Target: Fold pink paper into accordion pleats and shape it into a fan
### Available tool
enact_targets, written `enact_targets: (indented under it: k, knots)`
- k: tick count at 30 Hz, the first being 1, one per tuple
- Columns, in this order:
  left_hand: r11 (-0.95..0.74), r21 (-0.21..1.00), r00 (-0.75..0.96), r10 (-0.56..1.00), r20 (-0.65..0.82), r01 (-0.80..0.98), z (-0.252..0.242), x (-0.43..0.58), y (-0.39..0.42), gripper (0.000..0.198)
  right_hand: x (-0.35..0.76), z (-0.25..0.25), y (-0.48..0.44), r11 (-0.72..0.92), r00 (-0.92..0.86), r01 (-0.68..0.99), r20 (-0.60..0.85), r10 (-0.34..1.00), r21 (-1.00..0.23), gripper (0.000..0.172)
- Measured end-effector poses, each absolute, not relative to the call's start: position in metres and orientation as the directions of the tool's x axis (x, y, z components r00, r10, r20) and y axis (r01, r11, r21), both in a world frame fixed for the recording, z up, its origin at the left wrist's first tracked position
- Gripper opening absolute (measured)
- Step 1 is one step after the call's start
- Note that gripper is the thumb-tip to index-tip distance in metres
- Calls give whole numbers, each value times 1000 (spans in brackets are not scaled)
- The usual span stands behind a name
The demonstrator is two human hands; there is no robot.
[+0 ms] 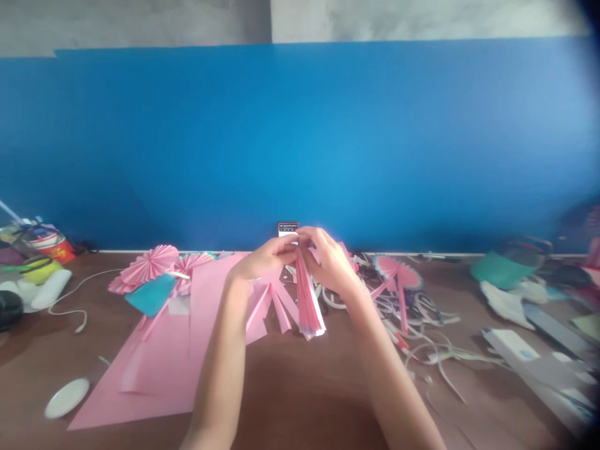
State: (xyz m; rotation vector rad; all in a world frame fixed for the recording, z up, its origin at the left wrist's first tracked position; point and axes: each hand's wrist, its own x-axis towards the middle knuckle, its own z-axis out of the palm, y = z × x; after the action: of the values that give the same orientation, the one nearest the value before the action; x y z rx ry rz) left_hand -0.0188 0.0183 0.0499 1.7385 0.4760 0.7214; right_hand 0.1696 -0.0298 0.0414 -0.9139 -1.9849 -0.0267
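Bare forearms [398, 369] point toward the phone [288, 226]; in front of it, the left hand [268, 256] and right hand [330, 256] pinch the pleated paper [309, 300] at its top. Even finger pressure should keep folds aligned.

Two bare forearms run up from the bottom edge of the frame, the left forearm [222, 356] left of centre and the right forearm [394, 369] toward the lower right. Both look slim and smooth, broader low in the frame and tapering to narrow, uncovered wrists. The left hand [263, 257] and right hand [328, 257], near the middle, are ungloved, with slender fingers; their nails are too blurred to make out.
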Motion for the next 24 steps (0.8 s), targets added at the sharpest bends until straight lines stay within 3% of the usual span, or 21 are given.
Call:
enact_targets:
  k: [6,14,20,24]
  knots:
    - [-177,979,765,614,193,-105,48,-32,24,45,165,43,-33,737,-278,493,719,637,-463,30]
    - [-101,986,753,637,165,-131,18,-32,45,52,152,34,-30,622,-245,624,637,731,-473,31]
    - [-31,970,678,710,191,-241,-5,-21,45,55,142,24,-26,574,-125,643,671,731,-506,32]
    - [-13,923,488,846,215,-385,-30,-2,32,39,137,3,-20,517,-4,613,652,759,-597,34]
